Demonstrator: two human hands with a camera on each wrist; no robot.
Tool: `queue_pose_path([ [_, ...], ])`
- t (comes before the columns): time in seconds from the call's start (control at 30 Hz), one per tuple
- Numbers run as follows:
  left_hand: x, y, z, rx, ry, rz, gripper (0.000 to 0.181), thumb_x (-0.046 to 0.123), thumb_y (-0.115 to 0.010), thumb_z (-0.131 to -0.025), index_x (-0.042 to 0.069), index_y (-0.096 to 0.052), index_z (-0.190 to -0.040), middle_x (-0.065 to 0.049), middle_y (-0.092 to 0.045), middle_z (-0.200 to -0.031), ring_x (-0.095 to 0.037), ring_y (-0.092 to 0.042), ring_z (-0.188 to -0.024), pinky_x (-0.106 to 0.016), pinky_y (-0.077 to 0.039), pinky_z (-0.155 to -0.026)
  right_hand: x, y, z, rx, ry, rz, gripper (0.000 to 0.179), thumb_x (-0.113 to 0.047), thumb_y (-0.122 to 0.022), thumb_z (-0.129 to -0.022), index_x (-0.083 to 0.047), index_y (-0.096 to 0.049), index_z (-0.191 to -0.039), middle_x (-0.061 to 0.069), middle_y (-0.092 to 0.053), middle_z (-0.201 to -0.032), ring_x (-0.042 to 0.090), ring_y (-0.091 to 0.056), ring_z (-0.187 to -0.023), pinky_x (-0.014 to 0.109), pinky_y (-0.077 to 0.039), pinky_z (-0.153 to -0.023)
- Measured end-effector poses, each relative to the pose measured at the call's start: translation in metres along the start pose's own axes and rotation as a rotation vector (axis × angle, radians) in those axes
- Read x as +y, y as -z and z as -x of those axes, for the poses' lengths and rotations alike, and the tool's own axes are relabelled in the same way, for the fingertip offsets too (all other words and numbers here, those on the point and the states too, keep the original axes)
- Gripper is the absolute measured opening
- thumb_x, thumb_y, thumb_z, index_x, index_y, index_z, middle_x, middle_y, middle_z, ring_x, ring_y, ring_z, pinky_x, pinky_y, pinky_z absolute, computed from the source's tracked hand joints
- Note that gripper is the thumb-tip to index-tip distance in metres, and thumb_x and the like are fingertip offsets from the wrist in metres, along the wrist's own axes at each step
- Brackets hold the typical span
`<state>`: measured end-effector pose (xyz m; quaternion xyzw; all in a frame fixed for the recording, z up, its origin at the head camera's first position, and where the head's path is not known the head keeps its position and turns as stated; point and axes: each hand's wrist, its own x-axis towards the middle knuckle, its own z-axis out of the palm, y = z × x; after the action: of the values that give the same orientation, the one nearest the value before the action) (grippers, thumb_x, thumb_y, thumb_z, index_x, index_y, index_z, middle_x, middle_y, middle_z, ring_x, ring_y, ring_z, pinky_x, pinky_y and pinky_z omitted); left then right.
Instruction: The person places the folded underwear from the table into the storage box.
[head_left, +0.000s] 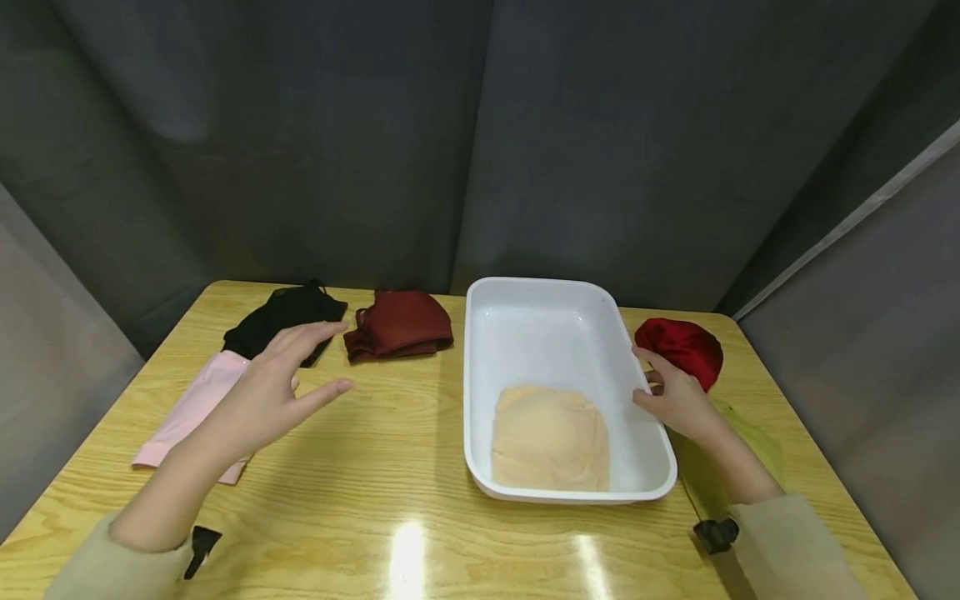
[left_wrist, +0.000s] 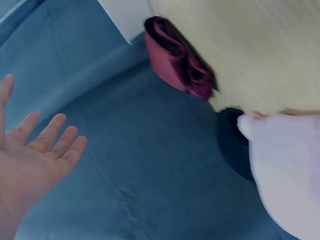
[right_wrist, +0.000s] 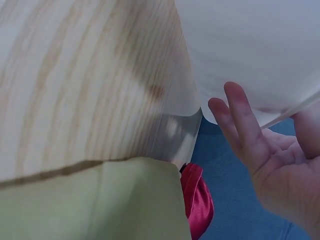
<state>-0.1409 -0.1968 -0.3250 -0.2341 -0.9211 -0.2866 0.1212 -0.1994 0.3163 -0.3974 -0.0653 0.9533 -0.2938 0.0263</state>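
Note:
A white plastic tub (head_left: 540,333) stands on the table, and a folded peach garment (head_left: 551,437) lies flat in its near end. My right hand (head_left: 678,404) grips the tub's right rim, with the thumb and a fingertip reaching over the edge. Seen from the right wrist, other fingers (right_wrist: 245,117) of that hand lie along the tub's outer wall. My left hand (head_left: 273,387) hangs over the left of the table with fingers spread, holding nothing. Below and beyond it are a pink garment (head_left: 198,404) and a black strappy garment (head_left: 281,317).
A folded maroon garment (head_left: 405,323) sits left of the tub near the back edge. To the tub's right lie a shiny red garment (head_left: 686,346) and an olive-green cloth (head_left: 757,442), partly hidden by my right arm. Dark grey curtains (head_left: 337,150) enclose the wooden table (head_left: 337,517).

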Motion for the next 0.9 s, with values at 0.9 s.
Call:
queue_pose_path([
  [0.9, -0.11, 0.014, 0.042, 0.185, 0.21, 0.015, 0.068, 0.02, -0.069, -0.087, 0.011, -0.035, -0.145, -0.024, -0.038, -0.142, -0.046, -0.031, -0.131, -0.066, -0.025, -0.101, -0.002, 0.0, 0.007, -0.02, 0.028, -0.04, 0.062, -0.012, -0.058, -0.091, -0.002, -0.03, -0.146, 0.033, -0.054, -0.122, 0.043, -0.059, -0.103, 0.047, -0.055, -0.079],
])
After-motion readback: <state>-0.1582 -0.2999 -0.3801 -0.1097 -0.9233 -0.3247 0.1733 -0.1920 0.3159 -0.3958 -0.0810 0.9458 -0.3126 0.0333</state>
